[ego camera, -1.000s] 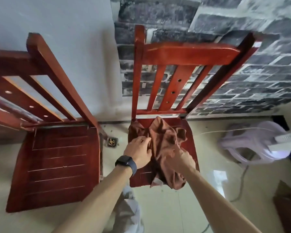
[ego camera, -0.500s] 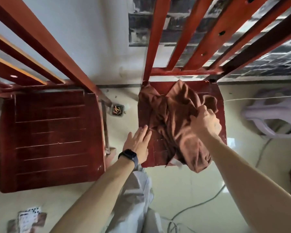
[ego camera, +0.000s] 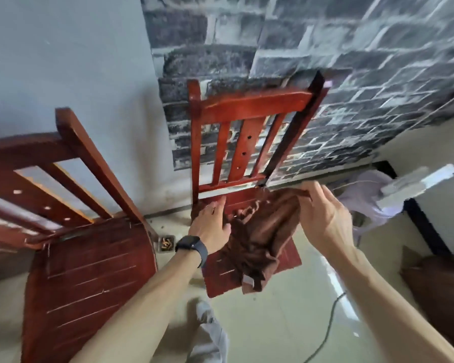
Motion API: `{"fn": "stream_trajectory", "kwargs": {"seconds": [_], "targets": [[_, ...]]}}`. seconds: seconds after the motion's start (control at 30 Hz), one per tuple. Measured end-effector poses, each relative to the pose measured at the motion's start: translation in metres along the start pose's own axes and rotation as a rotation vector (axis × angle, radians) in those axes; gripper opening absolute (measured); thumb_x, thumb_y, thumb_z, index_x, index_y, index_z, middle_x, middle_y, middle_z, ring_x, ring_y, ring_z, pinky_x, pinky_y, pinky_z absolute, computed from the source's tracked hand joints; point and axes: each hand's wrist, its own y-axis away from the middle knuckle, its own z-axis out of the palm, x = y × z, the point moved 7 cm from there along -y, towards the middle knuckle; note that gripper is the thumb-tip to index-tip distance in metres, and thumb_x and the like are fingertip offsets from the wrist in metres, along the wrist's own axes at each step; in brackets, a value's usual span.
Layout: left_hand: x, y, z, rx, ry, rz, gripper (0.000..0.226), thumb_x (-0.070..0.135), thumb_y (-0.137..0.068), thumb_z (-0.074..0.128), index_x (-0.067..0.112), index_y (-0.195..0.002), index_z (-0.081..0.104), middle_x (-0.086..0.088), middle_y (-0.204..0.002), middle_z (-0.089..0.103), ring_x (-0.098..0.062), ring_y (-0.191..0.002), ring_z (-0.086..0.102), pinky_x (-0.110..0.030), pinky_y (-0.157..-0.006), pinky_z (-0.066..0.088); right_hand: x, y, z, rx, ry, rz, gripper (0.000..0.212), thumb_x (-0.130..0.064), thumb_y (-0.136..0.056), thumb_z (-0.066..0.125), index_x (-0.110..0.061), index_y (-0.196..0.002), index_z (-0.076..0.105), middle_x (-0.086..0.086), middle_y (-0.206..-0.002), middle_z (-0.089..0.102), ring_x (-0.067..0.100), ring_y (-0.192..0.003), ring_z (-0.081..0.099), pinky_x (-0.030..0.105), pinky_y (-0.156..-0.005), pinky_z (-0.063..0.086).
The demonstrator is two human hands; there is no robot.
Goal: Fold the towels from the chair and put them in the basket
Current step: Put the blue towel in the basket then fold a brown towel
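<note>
A crumpled brown towel (ego camera: pixel 262 239) hangs over the seat of the red wooden chair (ego camera: pixel 249 106) by the brick wall. My right hand (ego camera: pixel 325 218) pinches the towel's upper edge and holds it lifted above the seat. Wearing a black watch, my left hand (ego camera: pixel 210 226) rests with fingers spread at the towel's left side, over the seat's back left corner; whether it grips cloth I cannot tell. The towel's lower end, with a small label, droops past the seat's front edge. A pale lilac plastic basket (ego camera: pixel 364 203) stands on the floor to the right, partly hidden behind my right hand.
A second red chair (ego camera: pixel 84 271) with a bare slatted seat stands close on the left. A small tray of butts (ego camera: pixel 167 243) lies on the floor between the chairs. A cable (ego camera: pixel 328 328) trails over the tiled floor. A brown box (ego camera: pixel 435 286) sits at right.
My right hand has raised the towel's edge up and to the right. My left hand moved forward to the towel's left side. The view has pulled back and tilted up.
</note>
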Motion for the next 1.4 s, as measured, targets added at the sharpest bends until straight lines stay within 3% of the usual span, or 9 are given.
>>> {"fn": "stream_trajectory", "kwargs": {"seconds": [0.2,0.33,0.5,0.63,0.73,0.83,1.03,1.23,1.4], "targets": [[0.176,0.08,-0.171,0.21,0.078,0.48,0.079,0.047,-0.083,0.065,0.043,-0.149,0.022,0.0,-0.153,0.037,-0.021,-0.139,0.037,-0.04,-0.111,0.039,-0.077,-0.002,-0.191,0.274,-0.067,-0.069,0.019,-0.018,-0.097,0.056,-0.028,-0.113,0.056,-0.006,-0.099,0.067,0.024,-0.074,0.064,0.036,-0.057,0.054],[0.225,0.14,-0.23,0.27,-0.025,0.528,0.03,0.039,-0.092,0.061,0.03,-0.12,0.062,0.002,-0.124,0.061,-0.022,-0.116,0.056,-0.035,-0.092,0.048,-0.121,0.012,-0.281,0.409,-0.131,-0.122,0.019,-0.017,-0.095,0.06,-0.028,-0.111,0.057,-0.006,-0.098,0.068,0.023,-0.071,0.065,0.035,-0.059,0.053],[0.188,0.192,-0.265,0.298,-0.043,0.398,0.019,0.032,-0.097,0.047,0.022,-0.109,0.057,-0.004,-0.094,0.071,-0.029,-0.083,0.066,-0.043,-0.07,0.054,-0.153,0.033,-0.338,0.506,-0.265,-0.068,0.016,-0.015,-0.095,0.061,-0.022,-0.109,0.062,-0.011,-0.093,0.068,0.014,-0.073,0.064,0.033,-0.066,0.055],[0.163,0.229,-0.278,0.305,0.109,0.417,0.019,0.034,-0.095,0.056,0.026,-0.112,0.054,0.005,-0.106,0.071,-0.02,-0.094,0.068,-0.036,-0.083,0.055,-0.191,0.045,-0.35,0.436,-0.372,-0.091,0.019,-0.009,-0.093,0.063,-0.021,-0.108,0.063,-0.011,-0.093,0.068,0.001,-0.074,0.062,0.016,-0.068,0.051],[0.166,0.257,-0.283,0.244,0.208,0.504,0.037,0.043,-0.091,0.063,0.035,-0.124,0.051,0.01,-0.115,0.066,-0.012,-0.101,0.066,-0.031,-0.093,0.052,-0.223,0.057,-0.347,0.375,-0.423,-0.083,0.018,-0.01,-0.093,0.063,-0.021,-0.108,0.063,-0.014,-0.093,0.068,-0.004,-0.074,0.063,0.011,-0.065,0.047],[0.174,0.279,-0.298,0.209,0.236,0.599,0.038,0.049,-0.09,0.063,0.045,-0.125,0.051,0.015,-0.114,0.064,-0.006,-0.098,0.065,-0.028,-0.09,0.052,-0.255,0.071,-0.345,0.379,-0.476,-0.092,0.017,-0.008,-0.094,0.064,-0.021,-0.106,0.064,-0.021,-0.09,0.065,-0.006,-0.074,0.063,0.009,-0.063,0.048],[0.154,0.321,-0.343,0.246,0.158,0.649,0.02,0.046,-0.092,0.059,0.031,-0.099,0.068,0.017,-0.092,0.071,-0.002,-0.087,0.065,-0.017,-0.075,0.048,-0.298,0.091,-0.341,0.393,-0.558,-0.063,0.025,-0.01,-0.093,0.066,-0.034,-0.101,0.062,-0.015,-0.092,0.071,0.004,-0.071,0.065,0.016,-0.063,0.052],[0.064,0.342,-0.387,0.36,-0.126,0.507,0.02,0.035,-0.098,0.044,0.03,-0.1,0.064,0.009,-0.083,0.067,-0.012,-0.076,0.061,-0.023,-0.059,0.043,-0.318,0.1,-0.328,0.424,-0.636,0.007,0.027,-0.01,-0.092,0.066,-0.036,-0.1,0.068,-0.016,-0.095,0.072,0.007,-0.083,0.068,0.019,-0.073,0.053],[-0.027,0.355,-0.407,0.345,-0.327,0.32,0.015,0.037,-0.093,0.047,0.037,-0.101,0.06,0.013,-0.083,0.062,-0.013,-0.078,0.06,-0.023,-0.058,0.042,-0.33,0.105,-0.29,0.382,-0.6,0.066,0.025,-0.014,-0.092,0.067,-0.037,-0.101,0.069,-0.007,-0.091,0.073,0.006,-0.072,0.063,0.016,-0.064,0.05]]}}
